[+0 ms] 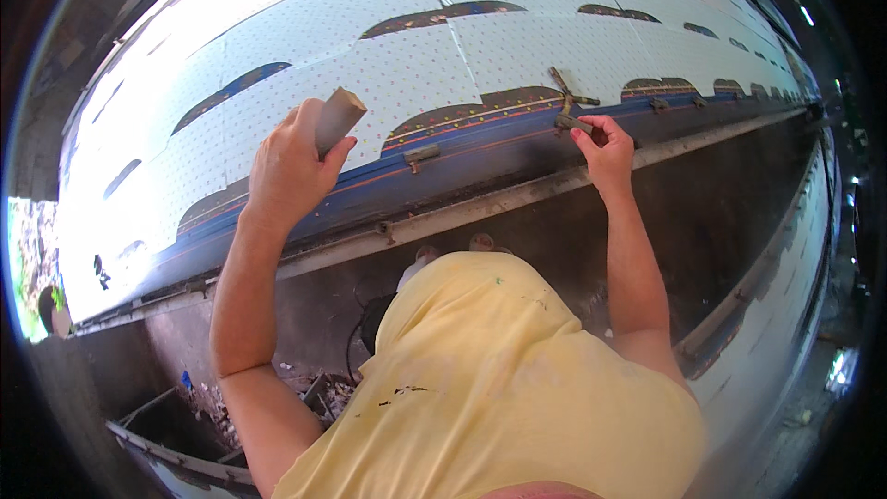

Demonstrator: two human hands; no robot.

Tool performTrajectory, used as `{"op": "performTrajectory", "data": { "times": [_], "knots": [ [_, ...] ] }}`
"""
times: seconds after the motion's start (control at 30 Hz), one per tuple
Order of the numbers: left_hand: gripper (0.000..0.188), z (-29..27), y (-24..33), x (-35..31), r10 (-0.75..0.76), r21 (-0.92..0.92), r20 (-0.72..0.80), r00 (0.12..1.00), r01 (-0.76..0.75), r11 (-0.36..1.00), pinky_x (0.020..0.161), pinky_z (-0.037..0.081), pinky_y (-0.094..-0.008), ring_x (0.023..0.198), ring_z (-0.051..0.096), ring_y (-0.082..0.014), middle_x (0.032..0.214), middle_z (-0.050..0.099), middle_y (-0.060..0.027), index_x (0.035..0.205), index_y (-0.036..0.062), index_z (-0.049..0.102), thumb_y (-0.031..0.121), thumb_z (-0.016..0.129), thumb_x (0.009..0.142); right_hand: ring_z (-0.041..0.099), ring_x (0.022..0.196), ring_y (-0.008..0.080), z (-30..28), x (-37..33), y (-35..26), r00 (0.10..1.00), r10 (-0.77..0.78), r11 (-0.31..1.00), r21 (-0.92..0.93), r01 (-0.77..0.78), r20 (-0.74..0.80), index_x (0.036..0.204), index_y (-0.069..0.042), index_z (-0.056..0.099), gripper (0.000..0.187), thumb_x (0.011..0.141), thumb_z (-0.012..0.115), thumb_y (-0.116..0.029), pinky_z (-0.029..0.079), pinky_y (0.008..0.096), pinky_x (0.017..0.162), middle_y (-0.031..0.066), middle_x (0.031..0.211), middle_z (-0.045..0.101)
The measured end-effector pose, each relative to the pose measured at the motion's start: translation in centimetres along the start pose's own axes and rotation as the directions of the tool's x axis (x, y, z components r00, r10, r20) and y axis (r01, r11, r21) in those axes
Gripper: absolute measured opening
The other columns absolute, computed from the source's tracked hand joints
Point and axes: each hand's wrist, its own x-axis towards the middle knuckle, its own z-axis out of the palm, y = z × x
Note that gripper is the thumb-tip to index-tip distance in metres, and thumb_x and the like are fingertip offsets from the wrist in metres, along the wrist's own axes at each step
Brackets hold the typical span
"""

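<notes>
My left hand (291, 162) is wrapped round a grey-brown block (340, 118), perhaps wooden, with its squared end pointing up and away. It is held over a pale sheet (323, 83) printed with small dots. To the right, my right hand (610, 152) has its thumb and fingers closed on a small dark fitting (570, 123) at the long table's near edge. Just beyond those fingertips lies a dark, branched piece (565, 91) with several arms. The fitting's full shape is partly hidden by my fingers.
A blue strip with orange lines (351, 183) runs along the table edge, above a pale rail (499, 199). Another small fitting (422, 154) sits on it between my hands. Scalloped openings (480, 115) show a dark patterned surface. Debris (217, 416) lies at lower left.
</notes>
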Motion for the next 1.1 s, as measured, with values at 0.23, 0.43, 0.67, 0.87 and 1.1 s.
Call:
{"op": "performTrajectory", "data": {
  "times": [0.23, 0.43, 0.67, 0.87, 1.1],
  "knots": [
    [0.043, 5.3, 3.7, 1.8, 0.084, 0.012, 0.224, 0.971, -0.089, 0.996, 0.09, 0.059, -0.0596, 0.106, 0.076, -0.0502, 0.112, 0.076, -0.0241, 0.121, 0.0047, 0.058, 0.032, 0.085, 0.102, 0.073, 0.085, 0.0107, -2.4, -4.0, 1.0, 0.994, 0.052, 0.904, 0.427, -0.008, -0.093, 0.136, -0.004, 0.075, 0.024, 0.111, 0.077, -0.004, 0.061, 0.0275, 0.077, 0.0031, 0.118, 0.076],
    [0.043, 9.6, 9.5, 3.3, 0.167, -0.02, 0.374, 0.912, -0.172, 0.985, 0.093, 0.061, -0.0597, 0.111, 0.076, -0.0491, 0.115, 0.076, -0.0242, 0.124, 0.0047, 0.058, 0.032, 0.084, 0.103, 0.078, 0.086, 0.0157, -3.5, -5.2, 3.1, 0.975, 0.224, 0.908, 0.365, -0.204, -0.012, 0.144, -0.005, 0.072, 0.03, 0.114, 0.074, -0.009, 0.064, 0.0309, 0.076, 0.0074, 0.119, 0.081],
    [0.042, 16.6, 18.6, 5.4, 0.191, -0.056, 0.495, 0.848, -0.188, 0.981, 0.094, 0.061, -0.0597, 0.114, 0.074, -0.0489, 0.115, 0.075, -0.0238, 0.121, 0.0042, 0.057, 0.032, 0.082, 0.103, 0.074, 0.092, 0.0102, -6.6, -4.2, 5.4, 0.985, 0.129, 0.928, 0.337, -0.161, 0.115, 0.146, -0.006, 0.072, 0.035, 0.111, 0.077, -0.006, 0.064, 0.0292, 0.074, 0.0067, 0.119, 0.081],
    [0.04, 23.3, 25.9, 7.8, 0.208, -0.035, 0.54, 0.816, -0.225, 0.974, 0.092, 0.063, -0.0584, 0.112, 0.076, -0.0465, 0.114, 0.076, -0.0226, 0.121, 0.0041, 0.058, 0.032, 0.082, 0.104, 0.073, 0.095, 0.0102, -10.4, -2.9, 7.3, 0.988, 0.07, 0.947, 0.302, -0.11, 0.14, 0.146, -0.005, 0.071, 0.038, 0.109, 0.071, 0.004, 0.061, 0.029, 0.083, 0.0052, 0.121, 0.079],
    [0.039, 27.8, 29.5, 8.2, 0.182, 0.011, 0.558, 0.81, -0.227, 0.974, 0.093, 0.063, -0.0565, 0.113, 0.076, -0.0437, 0.114, 0.076, -0.0207, 0.12, 0.0049, 0.058, 0.031, 0.082, 0.103, 0.072, 0.108, 0.014, -13.3, -1.9, 8.5, 0.985, -0.082, 0.984, 0.166, 0.056, 0.153, 0.149, -0.005, 0.07, 0.043, 0.107, 0.069, 0.007, 0.062, 0.0309, 0.095, 0.0091, 0.128, 0.076]
  ]
}}
